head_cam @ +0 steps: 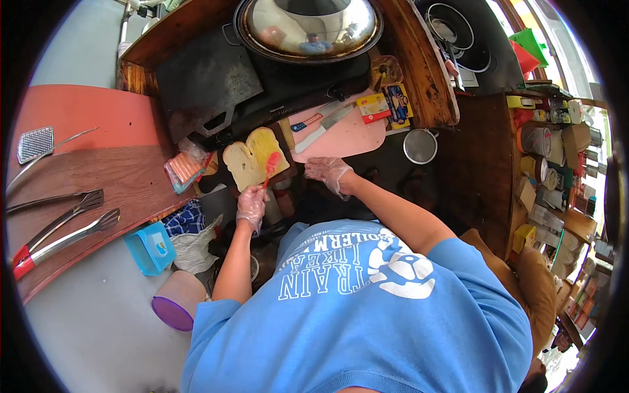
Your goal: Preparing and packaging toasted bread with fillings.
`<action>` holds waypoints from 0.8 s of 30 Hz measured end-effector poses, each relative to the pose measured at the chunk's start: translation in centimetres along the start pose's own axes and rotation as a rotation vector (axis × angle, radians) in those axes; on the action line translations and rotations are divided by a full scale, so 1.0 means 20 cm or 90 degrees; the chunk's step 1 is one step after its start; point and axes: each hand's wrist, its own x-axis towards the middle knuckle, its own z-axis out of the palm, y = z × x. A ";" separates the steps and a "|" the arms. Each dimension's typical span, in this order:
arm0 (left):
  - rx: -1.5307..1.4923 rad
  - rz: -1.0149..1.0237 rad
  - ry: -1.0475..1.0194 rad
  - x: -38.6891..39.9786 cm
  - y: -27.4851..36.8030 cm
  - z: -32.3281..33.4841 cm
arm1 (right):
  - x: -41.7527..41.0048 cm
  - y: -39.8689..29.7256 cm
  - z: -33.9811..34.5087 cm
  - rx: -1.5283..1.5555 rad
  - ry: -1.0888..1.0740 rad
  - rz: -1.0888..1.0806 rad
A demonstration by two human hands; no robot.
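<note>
My left hand [252, 205], in a clear plastic glove, grips the handle of a red silicone brush [272, 162]. The brush head rests at the right-hand bread slice [269, 143], whose surface carries a yellow spread. Beside it lies a paler, plain-looking bread slice [239, 164]. My right hand [328, 172], also gloved, holds nothing and has its fingers extended near the front edge of a pink cutting board [361, 137]. On that board are a white-handled knife [322, 131] and a smaller knife with a blue and red handle [307, 123].
Behind the board stands a black gas stove [300, 105] with a flat griddle plate [206, 83] and a domed-lid pan [309, 29]. Yellow-red packets [373, 108] and a strainer [420, 146] sit right. Packed sausages [185, 169] and tongs [69, 240] lie left.
</note>
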 end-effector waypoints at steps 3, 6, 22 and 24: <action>-0.107 -0.132 0.051 -0.01 -0.01 -0.02 | -0.09 -0.07 -0.01 0.044 -0.017 0.038; -0.071 -0.195 0.100 -0.03 -0.05 -0.09 | -0.13 -0.11 -0.01 -0.007 0.012 0.084; 0.390 0.197 0.220 0.05 -0.11 -0.22 | -0.24 -0.21 0.04 -0.091 -0.001 0.093; 0.429 0.234 0.153 0.03 -0.05 -0.15 | -0.26 -0.21 -0.05 -0.065 -0.064 0.072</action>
